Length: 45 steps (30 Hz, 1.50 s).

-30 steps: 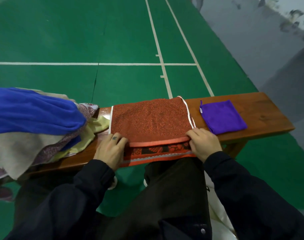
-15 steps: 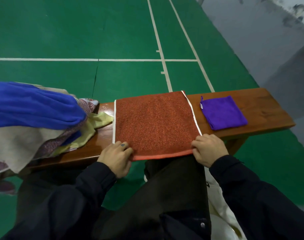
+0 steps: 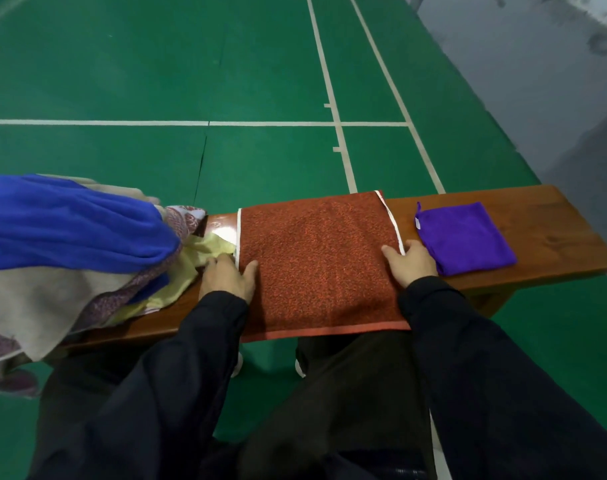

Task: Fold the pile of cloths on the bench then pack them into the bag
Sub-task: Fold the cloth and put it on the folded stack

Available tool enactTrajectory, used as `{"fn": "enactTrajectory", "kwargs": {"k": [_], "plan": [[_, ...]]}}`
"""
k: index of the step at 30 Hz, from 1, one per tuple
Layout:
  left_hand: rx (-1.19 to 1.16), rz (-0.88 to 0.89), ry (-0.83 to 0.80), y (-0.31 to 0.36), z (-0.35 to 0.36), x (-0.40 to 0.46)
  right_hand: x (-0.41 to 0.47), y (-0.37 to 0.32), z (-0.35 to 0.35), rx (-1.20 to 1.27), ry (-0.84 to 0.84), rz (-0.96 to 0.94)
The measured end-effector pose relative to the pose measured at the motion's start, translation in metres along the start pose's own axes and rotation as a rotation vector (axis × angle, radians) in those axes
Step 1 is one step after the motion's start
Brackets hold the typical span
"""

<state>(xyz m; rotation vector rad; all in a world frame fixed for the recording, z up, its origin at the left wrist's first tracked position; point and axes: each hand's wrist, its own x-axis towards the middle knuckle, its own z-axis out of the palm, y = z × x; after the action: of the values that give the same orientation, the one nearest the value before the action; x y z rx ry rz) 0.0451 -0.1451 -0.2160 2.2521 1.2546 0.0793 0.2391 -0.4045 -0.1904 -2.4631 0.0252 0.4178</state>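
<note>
1. Your left hand point(image 3: 227, 279) lies flat on the left edge of the orange-red towel point(image 3: 321, 265), thumb spread onto the cloth; the fingers look straight and released, though their tips blur against the yellow cloth point(image 3: 205, 252).
2. Your right hand point(image 3: 411, 263) rests on the towel's right edge, thumb on the cloth, fingers relaxed beside the white hem; it grasps nothing.
3. The towel lies folded across the middle of the wooden bench point(image 3: 551, 237), its near edge hanging just over the bench's near side.
4. Just right of your right hand, a folded purple cloth point(image 3: 466, 239) lies flat on the bench.
5. At the left end sits the unfolded pile point(image 3: 63, 271), with a blue cloth point(image 3: 73, 226) on top, beige, patterned and yellow ones under it.
6. Beyond the bench lies green court floor point(image 3: 156, 64) with white lines.
</note>
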Motion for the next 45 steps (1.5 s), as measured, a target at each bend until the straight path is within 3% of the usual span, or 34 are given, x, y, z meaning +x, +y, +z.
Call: {"fn": "enactTrajectory", "kwargs": {"k": [4,6,9,12,16,19,24,28,31,35,37,43,45], "plan": [[-0.024,-0.067,-0.024,0.014,0.005,0.007,0.002,-0.013,0.005,0.17,-0.068,0.071],[-0.23,-0.089,-0.044,0.016,0.003,0.006,0.004,-0.014,0.003,0.255,-0.076,0.083],[-0.663,-0.12,-0.038,0.021,-0.012,0.004,0.01,-0.01,-0.003,0.57,-0.093,0.106],[-0.917,-0.076,-0.074,0.026,-0.038,-0.002,0.006,-0.008,-0.021,0.784,-0.163,-0.005],[-1.092,0.07,-0.232,0.027,-0.069,-0.011,-0.007,-0.013,-0.057,0.903,-0.406,-0.223],[-1.052,0.148,-0.15,0.032,-0.09,-0.005,-0.009,-0.026,-0.074,0.923,-0.304,-0.251],[-1.085,0.448,0.055,0.066,-0.135,0.007,-0.008,-0.066,-0.1,0.984,-0.088,-0.388],[-1.157,0.542,0.095,0.067,-0.149,-0.005,-0.032,-0.075,-0.117,1.155,-0.087,-0.442],[-0.999,0.504,0.028,0.026,-0.123,-0.025,-0.052,-0.041,-0.099,1.004,-0.109,-0.401],[-0.431,0.369,-0.231,-0.052,-0.061,-0.045,-0.062,0.03,-0.049,0.592,-0.254,-0.191],[-0.226,0.339,-0.242,-0.064,-0.047,-0.053,-0.058,0.053,-0.027,0.434,-0.303,-0.114],[-0.148,0.214,-0.184,-0.034,-0.042,-0.041,-0.031,0.047,-0.005,0.209,-0.094,-0.032],[-0.219,0.169,-0.203,-0.025,-0.036,-0.027,-0.022,0.037,-0.004,0.224,-0.09,-0.059]]}}
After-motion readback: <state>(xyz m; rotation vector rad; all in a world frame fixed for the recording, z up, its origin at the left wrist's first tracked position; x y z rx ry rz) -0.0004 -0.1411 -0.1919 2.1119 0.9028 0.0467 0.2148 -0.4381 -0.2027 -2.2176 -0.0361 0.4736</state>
